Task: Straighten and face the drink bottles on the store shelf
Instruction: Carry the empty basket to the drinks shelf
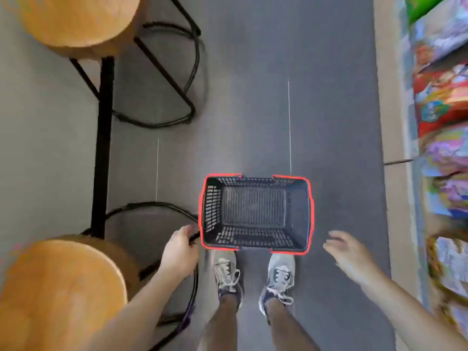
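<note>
The left hand [179, 252] is curled round a thin black bar [193, 236] just left of the basket [212, 206], at its near left corner (whether the bar belongs to the basket or to the stool beside it cannot be told). The right hand [348, 257] holds nothing: it hovers with fingers spread and relaxed, off the basket's near right corner and clear of it.

The basket, dark plastic with a red rim, sits on the grey floor [253, 97]. Just on the near side of it stand two grey laced shoes [226, 272], toes almost touching its rim.

Left of the basket is a round wooden stool [58, 287] on a black ring frame. A second stool [76, 19] stands well beyond it, with a black post [102, 138] between them.

Well to the right of the basket runs the store shelf [443, 102], stacked with colourful goods too blurred to name.
</note>
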### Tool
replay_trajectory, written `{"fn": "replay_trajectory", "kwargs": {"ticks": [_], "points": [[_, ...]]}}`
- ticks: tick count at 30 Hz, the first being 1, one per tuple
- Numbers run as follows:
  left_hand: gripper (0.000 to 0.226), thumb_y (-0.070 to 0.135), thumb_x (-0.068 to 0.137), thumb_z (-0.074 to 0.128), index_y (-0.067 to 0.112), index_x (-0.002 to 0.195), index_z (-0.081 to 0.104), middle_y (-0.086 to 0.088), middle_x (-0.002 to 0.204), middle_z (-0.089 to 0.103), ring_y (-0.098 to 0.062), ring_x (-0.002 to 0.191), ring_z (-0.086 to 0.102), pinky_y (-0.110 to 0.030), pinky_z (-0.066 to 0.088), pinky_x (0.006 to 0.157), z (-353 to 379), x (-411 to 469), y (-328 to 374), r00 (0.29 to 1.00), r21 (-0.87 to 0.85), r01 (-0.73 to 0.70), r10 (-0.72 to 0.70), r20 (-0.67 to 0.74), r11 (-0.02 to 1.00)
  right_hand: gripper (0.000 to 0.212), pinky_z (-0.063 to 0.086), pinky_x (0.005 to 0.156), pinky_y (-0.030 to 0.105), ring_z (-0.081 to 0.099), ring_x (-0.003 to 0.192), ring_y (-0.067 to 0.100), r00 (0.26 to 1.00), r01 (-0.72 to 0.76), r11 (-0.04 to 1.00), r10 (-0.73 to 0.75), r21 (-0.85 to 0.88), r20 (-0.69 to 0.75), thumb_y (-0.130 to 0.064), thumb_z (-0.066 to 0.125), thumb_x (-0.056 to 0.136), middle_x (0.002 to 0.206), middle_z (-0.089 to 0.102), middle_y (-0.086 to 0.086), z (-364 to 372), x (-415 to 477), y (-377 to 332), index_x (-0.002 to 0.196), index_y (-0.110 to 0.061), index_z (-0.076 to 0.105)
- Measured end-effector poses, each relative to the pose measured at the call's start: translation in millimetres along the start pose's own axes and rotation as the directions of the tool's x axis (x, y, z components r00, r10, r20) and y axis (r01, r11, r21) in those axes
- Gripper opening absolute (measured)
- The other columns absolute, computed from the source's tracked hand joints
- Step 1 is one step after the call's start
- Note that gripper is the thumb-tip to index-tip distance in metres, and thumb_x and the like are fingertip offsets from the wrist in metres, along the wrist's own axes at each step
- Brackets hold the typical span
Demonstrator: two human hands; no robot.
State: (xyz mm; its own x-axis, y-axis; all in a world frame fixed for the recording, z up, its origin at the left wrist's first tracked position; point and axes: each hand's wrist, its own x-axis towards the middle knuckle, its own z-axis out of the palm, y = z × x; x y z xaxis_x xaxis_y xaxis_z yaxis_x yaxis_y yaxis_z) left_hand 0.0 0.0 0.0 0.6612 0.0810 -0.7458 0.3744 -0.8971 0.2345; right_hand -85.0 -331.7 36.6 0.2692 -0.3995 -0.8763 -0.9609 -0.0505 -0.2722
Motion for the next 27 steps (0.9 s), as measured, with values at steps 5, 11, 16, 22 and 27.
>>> {"fn": "replay_trajectory", "kwargs": {"ticks": [5, 11, 16, 22, 27], "points": [[0.054, 0.009, 0.092, 0.058, -0.009, 0.138, 0.037, -0.027, 0.140, 0.048, -0.039, 0.131, 0.045, -0.042, 0.036, 0.104, 96, 95, -47, 0.986, -0.031, 0.162, -0.161, 0.037, 0.986, 0.036, 0.042, 0.102, 0.051, 0.054, 0.121, 0.035, 0.986, -0.165, 0.969, 0.169, 0.184, -0.007, -0.002, 0.052, 0.096, 0.128, 0.056, 0.016, 64, 113, 66, 0.130, -0.011, 0.051], [0.028, 0.002, 0.090, 0.057, -0.001, 0.116, 0.049, -0.025, 0.115, 0.062, -0.042, 0.109, 0.058, -0.036, 0.042, 0.081, 140, 120, -60, 0.964, -0.144, 0.265, -0.266, 0.015, 0.953, 0.026, 0.047, 0.070, 0.030, 0.051, 0.072, 0.017, 0.991, -0.087, 0.984, 0.102, 0.156, -0.088, 0.008, 0.048, 0.092, 0.105, 0.065, 0.024, 89, 169, 87, 0.104, -0.011, 0.062], [0.018, 0.002, 0.088, 0.051, 0.008, 0.104, 0.052, -0.019, 0.105, 0.065, -0.040, 0.097, 0.063, -0.043, 0.054, 0.088, 78, 79, -26, 0.974, -0.209, 0.216, -0.226, -0.024, 0.954, 0.033, 0.054, 0.086, 0.052, 0.059, 0.080, 0.021, 0.987, -0.055, 0.959, 0.095, 0.279, -0.131, 0.007, 0.046, 0.095, 0.085, 0.066, 0.003, 50, 131, 46, 0.080, -0.017, 0.061], [0.021, 0.012, 0.092, 0.061, 0.024, 0.109, 0.059, 0.000, 0.103, 0.069, -0.029, 0.097, 0.065, -0.043, 0.053, 0.090, -68, -19, 57, 0.985, -0.281, 0.099, -0.133, -0.106, 0.955, 0.011, 0.048, 0.075, 0.042, 0.052, 0.082, 0.020, 0.983, 0.114, 0.947, -0.065, 0.299, -0.169, -0.006, 0.057, 0.095, 0.105, 0.066, 0.029, -43, 9, -48, 0.086, -0.007, 0.063], [0.009, 0.024, 0.094, 0.062, 0.027, 0.102, 0.060, 0.007, 0.092, 0.066, -0.007, 0.079, 0.060, -0.024, 0.043, 0.067, -189, -68, 136, 0.956, -0.275, -0.107, 0.022, -0.294, 0.955, 0.020, 0.037, 0.066, 0.032, 0.050, 0.073, 0.020, 0.916, 0.343, 0.917, -0.280, 0.203, -0.286, -0.016, 0.062, 0.093, 0.095, 0.065, 0.033, -116, -69, -153, 0.085, 0.003, 0.065]]}}
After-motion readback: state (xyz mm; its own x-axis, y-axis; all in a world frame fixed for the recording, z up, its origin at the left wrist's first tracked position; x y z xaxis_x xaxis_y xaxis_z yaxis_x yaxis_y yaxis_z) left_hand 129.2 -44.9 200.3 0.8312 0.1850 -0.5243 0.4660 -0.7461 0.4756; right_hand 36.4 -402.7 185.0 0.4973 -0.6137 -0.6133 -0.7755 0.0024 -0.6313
